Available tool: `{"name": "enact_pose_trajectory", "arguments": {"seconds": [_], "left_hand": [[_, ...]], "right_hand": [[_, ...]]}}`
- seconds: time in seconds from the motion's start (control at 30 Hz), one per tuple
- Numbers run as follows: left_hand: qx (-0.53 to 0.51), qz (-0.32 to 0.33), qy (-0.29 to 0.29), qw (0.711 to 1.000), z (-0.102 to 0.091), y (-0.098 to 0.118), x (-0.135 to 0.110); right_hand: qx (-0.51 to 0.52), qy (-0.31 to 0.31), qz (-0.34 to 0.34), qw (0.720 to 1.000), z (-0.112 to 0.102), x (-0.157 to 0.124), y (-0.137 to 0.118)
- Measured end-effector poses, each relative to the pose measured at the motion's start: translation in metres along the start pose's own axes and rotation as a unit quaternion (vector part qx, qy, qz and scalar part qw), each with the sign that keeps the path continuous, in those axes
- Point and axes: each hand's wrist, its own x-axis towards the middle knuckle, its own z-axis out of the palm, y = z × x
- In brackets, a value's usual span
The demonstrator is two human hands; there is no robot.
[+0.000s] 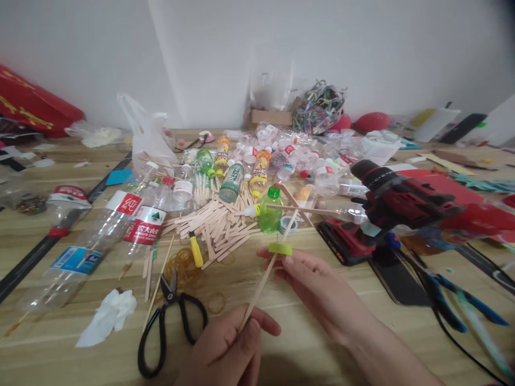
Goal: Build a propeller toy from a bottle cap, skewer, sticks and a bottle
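Note:
My left hand (237, 343) is closed around the lower end of a thin wooden stick (259, 289), which slants up and away to the right. My right hand (309, 284) pinches a light green bottle cap (280, 249) between thumb and fingers. The stick crosses the cap; whether it runs through it or beside it I cannot tell. Near the stick's top end are crossed flat wooden sticks (317, 210), joined or merely overlapping in view. Just beyond stands a green plastic bottle (270, 214) with a green cap. Black-handled scissors (169, 300) lie left of my hands.
A red and black cordless drill (386, 203) stands at right, beside a dark phone (398, 276) and blue-handled pliers (450, 300). Loose craft sticks (213, 225), rubber bands (183, 268) and a yellow-handled screwdriver (196, 249) lie ahead. Several plastic bottles (139, 225) crowd the left and back.

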Motion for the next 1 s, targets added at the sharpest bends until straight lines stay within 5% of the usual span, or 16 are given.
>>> {"name": "enact_pose_trajectory", "arguments": {"seconds": [0.37,0.83,1.0], "left_hand": [[-0.013,0.013,-0.006,1.0,0.005,-0.011,0.003],[0.01,-0.002,-0.034,0.999,0.006,-0.009,-0.003],[0.04,-0.001,-0.031,0.999,0.01,-0.013,-0.003]], "right_hand": [[-0.056,-0.042,-0.013,0.997,0.005,-0.01,0.011],[-0.071,0.047,-0.074,0.994,0.012,-0.002,0.013],[0.008,0.078,-0.044,0.996,0.014,0.002,0.023]]}}
